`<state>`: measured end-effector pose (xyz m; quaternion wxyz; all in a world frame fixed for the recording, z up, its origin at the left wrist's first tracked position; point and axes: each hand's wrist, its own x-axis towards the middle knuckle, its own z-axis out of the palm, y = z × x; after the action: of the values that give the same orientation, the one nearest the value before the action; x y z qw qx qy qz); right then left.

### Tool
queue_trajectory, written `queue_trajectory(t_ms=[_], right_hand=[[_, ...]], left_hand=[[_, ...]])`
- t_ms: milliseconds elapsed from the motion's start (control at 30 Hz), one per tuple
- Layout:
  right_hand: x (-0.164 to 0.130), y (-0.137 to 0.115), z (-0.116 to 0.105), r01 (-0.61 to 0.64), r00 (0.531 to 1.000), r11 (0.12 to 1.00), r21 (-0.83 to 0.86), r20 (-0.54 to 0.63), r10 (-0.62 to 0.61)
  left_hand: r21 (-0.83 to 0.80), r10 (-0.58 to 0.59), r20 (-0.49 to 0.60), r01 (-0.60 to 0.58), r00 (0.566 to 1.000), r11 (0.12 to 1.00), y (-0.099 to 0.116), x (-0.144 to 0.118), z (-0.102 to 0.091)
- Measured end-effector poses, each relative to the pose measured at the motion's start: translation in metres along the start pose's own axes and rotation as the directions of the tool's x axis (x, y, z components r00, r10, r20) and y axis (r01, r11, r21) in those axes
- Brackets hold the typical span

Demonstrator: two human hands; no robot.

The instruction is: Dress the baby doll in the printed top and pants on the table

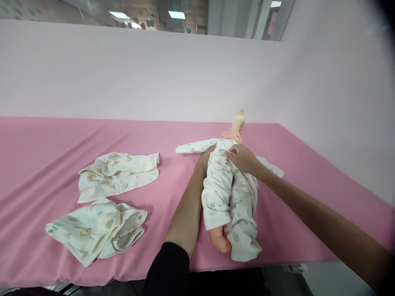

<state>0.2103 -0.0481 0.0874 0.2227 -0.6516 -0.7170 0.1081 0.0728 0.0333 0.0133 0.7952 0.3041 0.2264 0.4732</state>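
Observation:
A baby doll [219, 242] lies on its back, its head pointing away from me and its feet towards me. It wears a white printed long-sleeved top [197, 146] and white printed pants [216, 185]. One bare foot sticks out of a pant leg; the other leg's end is covered by cloth. My left hand [207, 155] is wrapped round the doll's side at the waist, thumb on top, its other fingers hidden. Over the waist, my right hand [242, 158] has curled fingers pinching the pants near the waistband.
Left of the doll, a white printed baby top [119, 174] and a crumpled matching garment with a gathered edge [95, 230] lie on the pink sheet [173, 197]. A pump bottle [238, 120] stands beyond the doll's head, near the wall [138, 78]. The table's front edge runs close to me.

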Motion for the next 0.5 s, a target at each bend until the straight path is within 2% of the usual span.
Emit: queue_trajectory(t_ms=[133, 267, 433, 500], right_hand=[[-0.004, -0.001, 0.005, -0.022, 0.996, 0.995, 0.097, 0.09, 0.013], [-0.012, -0.004, 0.008, 0.068, 0.995, 0.988, 0.14, 0.057, -0.077], [-0.026, 0.002, 0.003, 0.046, 0.991, 0.985, 0.168, 0.118, -0.066], [-0.031, 0.006, 0.002, 0.073, 0.994, 0.988, 0.134, 0.067, -0.083]], left_hand=[[0.046, -0.032, 0.0, 0.032, 0.999, 0.998, 0.001, 0.002, -0.004], [0.016, 0.038, -0.03, -0.037, 0.999, 0.999, 0.004, -0.001, 0.0], [-0.045, 0.044, -0.03, -0.045, 0.999, 0.998, 0.005, -0.003, 0.002], [-0.048, 0.068, -0.044, -0.07, 0.997, 0.996, 0.005, -0.001, 0.001]])
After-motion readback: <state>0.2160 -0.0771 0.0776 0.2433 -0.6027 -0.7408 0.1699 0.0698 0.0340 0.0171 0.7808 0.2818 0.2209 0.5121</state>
